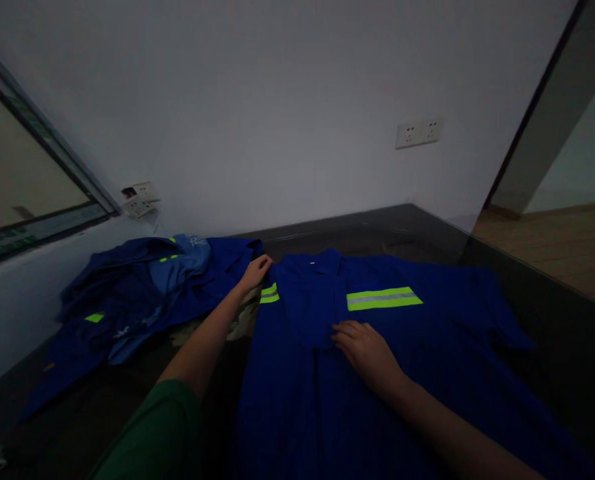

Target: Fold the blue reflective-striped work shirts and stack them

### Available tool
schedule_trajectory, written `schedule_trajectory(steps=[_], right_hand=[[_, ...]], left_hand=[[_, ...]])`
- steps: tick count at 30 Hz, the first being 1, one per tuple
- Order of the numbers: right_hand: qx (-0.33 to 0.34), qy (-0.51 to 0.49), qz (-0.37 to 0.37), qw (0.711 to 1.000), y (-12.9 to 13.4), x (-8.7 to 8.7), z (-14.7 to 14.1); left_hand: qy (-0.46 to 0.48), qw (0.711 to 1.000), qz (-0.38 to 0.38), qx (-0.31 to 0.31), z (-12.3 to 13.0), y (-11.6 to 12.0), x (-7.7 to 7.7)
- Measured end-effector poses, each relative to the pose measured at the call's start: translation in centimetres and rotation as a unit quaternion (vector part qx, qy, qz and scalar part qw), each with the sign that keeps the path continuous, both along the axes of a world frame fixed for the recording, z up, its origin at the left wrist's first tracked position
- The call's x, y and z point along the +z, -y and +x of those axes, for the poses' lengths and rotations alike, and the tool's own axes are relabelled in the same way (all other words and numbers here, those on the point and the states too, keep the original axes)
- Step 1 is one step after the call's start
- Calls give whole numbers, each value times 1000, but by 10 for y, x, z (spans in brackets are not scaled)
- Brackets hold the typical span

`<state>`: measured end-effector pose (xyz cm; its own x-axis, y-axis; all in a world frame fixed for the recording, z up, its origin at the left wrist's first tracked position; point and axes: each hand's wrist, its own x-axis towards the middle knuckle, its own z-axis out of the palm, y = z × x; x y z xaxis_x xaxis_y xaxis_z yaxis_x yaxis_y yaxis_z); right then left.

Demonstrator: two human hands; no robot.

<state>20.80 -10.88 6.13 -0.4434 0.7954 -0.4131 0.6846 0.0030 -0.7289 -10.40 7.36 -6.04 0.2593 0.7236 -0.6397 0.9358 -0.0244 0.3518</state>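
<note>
A blue work jacket [392, 340] lies spread front up, with its collar toward the wall and yellow-green and grey reflective strips across the chest. At its left shoulder edge as I see it, my left hand [257, 272] is closed with the fingertips pinched on the fabric. My right hand [366, 350] rests palm down on the jacket's chest beside the front opening. Its fingers are loosely bent and touch the cloth below the reflective strip. The jacket's lower part fades into dark shadow.
Crumpled blue work clothes [142, 293] with reflective patches lie on the left, beside some camouflage fabric [242, 320]. The dark table [377, 230] meets a white wall [277, 120] with sockets [418, 133]. A window frame [42, 230] is at left, wooden floor [567, 233] at right.
</note>
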Motion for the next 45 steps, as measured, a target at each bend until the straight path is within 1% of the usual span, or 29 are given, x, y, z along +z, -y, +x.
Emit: schedule_trajectory(steps=[3, 6, 8, 10, 14, 18, 20, 23, 25, 28, 30, 32, 34, 35, 38, 40, 42, 45], right_hand=[[-37, -20, 5, 999, -2, 1, 2], [-64, -36, 14, 997, -4, 5, 2], [-61, -33, 16, 997, -4, 8, 1], [-43, -35, 16, 998, -4, 11, 0], [4, -54, 21, 998, -5, 14, -1], [20, -49, 15, 998, -8, 16, 2], [17, -39, 14, 999, -10, 18, 3], [7, -4, 15, 1000, -9, 19, 2], [3, 23, 10, 1000, -7, 20, 1], [15, 47, -5, 999, -6, 21, -2], [29, 51, -9, 998, -7, 23, -4], [43, 55, -7, 998, -8, 25, -5], [53, 64, -8, 997, -9, 27, -5], [55, 68, -7, 996, -9, 29, -4], [58, 69, 12, 996, -9, 33, -4], [63, 60, 34, 996, -10, 37, -5], [73, 55, 47, 995, -12, 43, -9], [93, 62, 34, 993, -17, 49, -18]], left_hand=[[15, 1000, -6, -16, 4, 4, -15], [27, 998, -29, -49, 8, 10, -25], [28, 996, -46, -72, 10, 13, -29], [20, 995, -51, -88, 11, 15, -29], [-16, 994, -37, -97, 19, 12, -20], [-57, 996, -1, -75, 34, 13, -1], [-77, 995, 6, -56, 42, 19, 10], [-102, 994, -24, -36, 52, 38, 20], [-115, 991, -58, -29, 57, 53, 22], [-136, 986, -93, -12, 64, 70, 19], [-145, 984, -99, 6, 69, 76, 18], [-144, 985, -90, 24, 74, 77, 21], [-131, 989, -60, 41, 77, 76, 30], [-120, 991, -39, 48, 79, 75, 37], [-65, 996, 5, 54, 80, 78, 67], [-18, 999, -1, 44, 79, 85, 90], [25, 999, -21, 33, 78, 97, 112], [72, 996, -44, 27, 79, 120, 137]])
